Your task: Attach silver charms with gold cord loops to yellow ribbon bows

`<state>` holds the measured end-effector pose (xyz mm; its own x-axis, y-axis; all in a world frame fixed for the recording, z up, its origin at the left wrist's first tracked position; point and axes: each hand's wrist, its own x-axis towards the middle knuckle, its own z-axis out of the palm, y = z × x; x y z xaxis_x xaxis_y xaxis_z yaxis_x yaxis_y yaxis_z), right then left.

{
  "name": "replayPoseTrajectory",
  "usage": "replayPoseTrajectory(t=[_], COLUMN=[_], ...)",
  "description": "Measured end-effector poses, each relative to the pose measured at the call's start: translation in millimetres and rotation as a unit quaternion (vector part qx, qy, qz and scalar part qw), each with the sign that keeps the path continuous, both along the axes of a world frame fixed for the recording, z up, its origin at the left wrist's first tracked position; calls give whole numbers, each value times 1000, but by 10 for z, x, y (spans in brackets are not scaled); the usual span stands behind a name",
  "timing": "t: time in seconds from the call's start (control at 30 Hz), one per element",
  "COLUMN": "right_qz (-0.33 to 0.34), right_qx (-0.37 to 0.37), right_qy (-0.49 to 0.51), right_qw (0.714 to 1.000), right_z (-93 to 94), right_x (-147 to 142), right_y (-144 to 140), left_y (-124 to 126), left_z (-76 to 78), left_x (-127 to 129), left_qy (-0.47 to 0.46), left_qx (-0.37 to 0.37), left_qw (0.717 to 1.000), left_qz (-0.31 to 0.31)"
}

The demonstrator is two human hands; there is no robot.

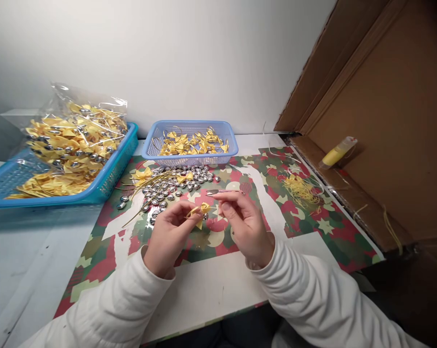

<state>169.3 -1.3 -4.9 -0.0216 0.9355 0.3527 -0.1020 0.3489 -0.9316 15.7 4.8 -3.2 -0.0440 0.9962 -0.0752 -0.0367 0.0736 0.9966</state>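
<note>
My left hand [170, 236] pinches a small yellow ribbon bow [201, 210] just above the patterned mat [298, 227]. My right hand [244, 223] is closed around thin metal scissors [222, 192], whose blades stick out to the left above the fingers, and its fingertips touch the bow's thread. A pile of silver beads [175, 183] and several gold strings [146, 189] lie on the mat just beyond my hands.
A small blue basket [230, 140] of yellow bows stands at the back. A bigger blue basket [109, 183] with bagged bows is at the left. Yellow thread scraps [302, 190] lie right; a yellow tube [337, 152] rests in the cardboard box [385, 145].
</note>
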Motion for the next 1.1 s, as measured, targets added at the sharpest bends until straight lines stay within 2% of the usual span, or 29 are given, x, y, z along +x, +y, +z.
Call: replayPoseTrajectory(t=[0.13, 0.2, 0.37, 0.43, 0.8, 0.97, 1.1], right_qz=[37, 29, -35, -48, -110, -114, -81], right_qx=[-95, -100, 42, 77, 143, 114, 28], right_qy=[4, 2, -77, -97, -235, -261, -206], right_qw=[995, 995, 996, 991, 955, 952, 975], right_z=[-63, -70, -22, -12, -8, 3, -23], right_x=[-26, -27, -3, 8, 4, 1, -17], right_y=[0, 4, 17, 21, 10, -1, 12], left_y=[-9, -12, -10, -11, -28, -27, -35], left_z=[41, 57, 50, 43, 38, 31, 47], left_x=[9, 9, -2, -4, -1, -4, 11], left_qy=[-23, -23, -37, -39, -22, -9, 2], left_qx=[-32, -48, -73, -73, -61, -50, -56], left_qw=[999, 999, 997, 997, 998, 998, 998], left_qz=[0, 1, -3, -4, 15, 23, 24])
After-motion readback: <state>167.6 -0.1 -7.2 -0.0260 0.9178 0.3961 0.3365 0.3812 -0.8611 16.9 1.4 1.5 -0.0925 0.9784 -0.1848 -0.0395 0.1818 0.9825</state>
